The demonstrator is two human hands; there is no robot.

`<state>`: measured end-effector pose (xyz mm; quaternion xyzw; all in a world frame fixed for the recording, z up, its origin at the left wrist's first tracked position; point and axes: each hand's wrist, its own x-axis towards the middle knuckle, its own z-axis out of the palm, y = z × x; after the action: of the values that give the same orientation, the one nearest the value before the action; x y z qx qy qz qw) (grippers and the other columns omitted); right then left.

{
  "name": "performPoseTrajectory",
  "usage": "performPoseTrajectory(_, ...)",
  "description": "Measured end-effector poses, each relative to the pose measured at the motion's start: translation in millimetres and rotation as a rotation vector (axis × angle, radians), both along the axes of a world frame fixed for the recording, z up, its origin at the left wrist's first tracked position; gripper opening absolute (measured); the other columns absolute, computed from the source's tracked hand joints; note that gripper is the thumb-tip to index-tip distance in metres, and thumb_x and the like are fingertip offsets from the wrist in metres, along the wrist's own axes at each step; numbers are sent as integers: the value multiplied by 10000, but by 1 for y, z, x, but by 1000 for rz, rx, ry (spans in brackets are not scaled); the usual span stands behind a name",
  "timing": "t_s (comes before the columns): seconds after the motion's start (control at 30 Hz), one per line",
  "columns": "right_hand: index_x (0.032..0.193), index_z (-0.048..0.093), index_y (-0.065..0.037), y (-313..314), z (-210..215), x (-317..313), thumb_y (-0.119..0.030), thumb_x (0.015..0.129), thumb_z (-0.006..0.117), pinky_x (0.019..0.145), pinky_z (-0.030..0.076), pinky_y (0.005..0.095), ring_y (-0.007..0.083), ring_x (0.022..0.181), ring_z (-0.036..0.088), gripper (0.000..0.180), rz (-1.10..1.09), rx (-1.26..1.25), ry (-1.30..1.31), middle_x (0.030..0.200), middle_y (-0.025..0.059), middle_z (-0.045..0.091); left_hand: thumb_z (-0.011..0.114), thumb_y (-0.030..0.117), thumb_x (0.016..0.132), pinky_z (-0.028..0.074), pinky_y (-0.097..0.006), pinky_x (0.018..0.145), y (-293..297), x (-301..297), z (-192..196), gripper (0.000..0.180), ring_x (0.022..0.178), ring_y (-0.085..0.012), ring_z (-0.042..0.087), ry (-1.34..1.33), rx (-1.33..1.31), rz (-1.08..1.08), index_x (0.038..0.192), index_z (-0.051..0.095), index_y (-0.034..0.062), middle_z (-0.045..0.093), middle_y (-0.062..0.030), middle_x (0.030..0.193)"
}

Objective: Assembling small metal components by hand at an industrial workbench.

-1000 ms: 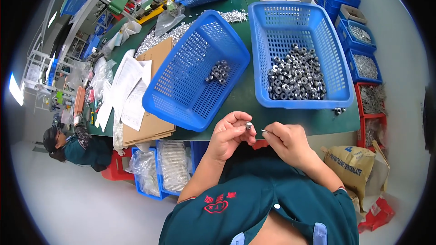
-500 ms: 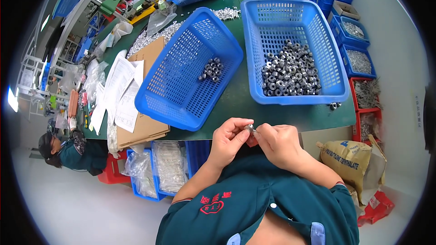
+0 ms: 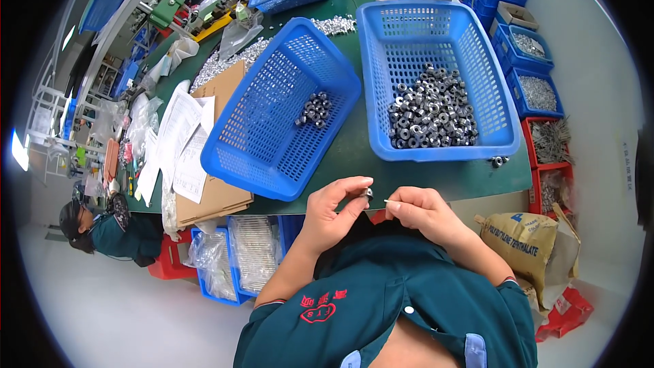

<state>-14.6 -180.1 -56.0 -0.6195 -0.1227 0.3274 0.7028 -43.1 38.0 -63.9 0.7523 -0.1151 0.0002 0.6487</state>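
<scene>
Step in hand, as judged: fitting thin pin [image 3: 390,201] into small metal ring [image 3: 367,194].
Left hand [image 3: 332,212]: fingertips pinched on ring, above table edge [image 3: 449,187].
Right hand [image 3: 417,211]: fingers closed on pin, tip just beside ring.
Next move calls for fine alignment.
2 blue baskets behind: tilted basket [image 3: 272,109] holds few rings, level basket [image 3: 436,61] holds many.

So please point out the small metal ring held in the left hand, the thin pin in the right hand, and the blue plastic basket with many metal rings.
small metal ring [image 3: 367,193], head view, its visible side.
thin pin [image 3: 387,201], head view, its tip.
blue plastic basket [image 3: 436,152], head view, near rim.
</scene>
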Motion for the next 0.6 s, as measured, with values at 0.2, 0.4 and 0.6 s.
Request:
performPoseTrajectory(0.2,856,652,-42,-2,1,5,-180,906,625,543,479,373,276,591,634,150,-47,-318,-575,682,113,643,631,-89,821,540,-286,747,-10,8,13,457,827,-175,660,-253,301,-59,1264,556,-6,662,-103,919)
performPoseTrajectory(0.4,768,602,-64,-10,6,8,-146,850,657,524,479,410,307,594,632,129,-76,-433,-1031,625,92,610,635,-93,780,523,-329,678,-11,23,28,545,753,-248,647,-354,471,-230,1303,522,9,641,-113,865)
performPoseTrajectory(0.6,742,565,-103,-21,7,7,-95,747,657,509,462,378,253,556,613,92,-74,-462,-1193,604,51,585,643,-75,784,522,-346,679,-20,30,41,557,752,-266,647,-289,481,-345,1317,514,21,645,-120,860)
